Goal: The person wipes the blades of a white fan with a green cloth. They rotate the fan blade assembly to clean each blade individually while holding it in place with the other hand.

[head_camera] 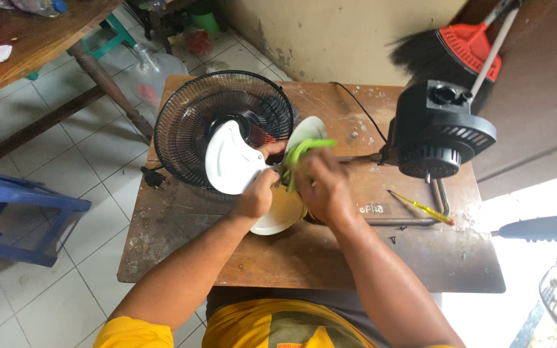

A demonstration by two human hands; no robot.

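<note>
A black wire fan guard (224, 129) lies flat on the wooden table (182, 232). In front of it, the left hand (254, 196) grips the hub of the white fan blade (233, 161) with fingers closed around it, and the blade's lobes spread left, up and down from that hold. The right hand (325, 187) presses a green cloth (304, 154) against the blade (fingers curled over it). The black motor housing (443, 132) and a yellow screwdriver (423, 207) lie farther right.
</note>
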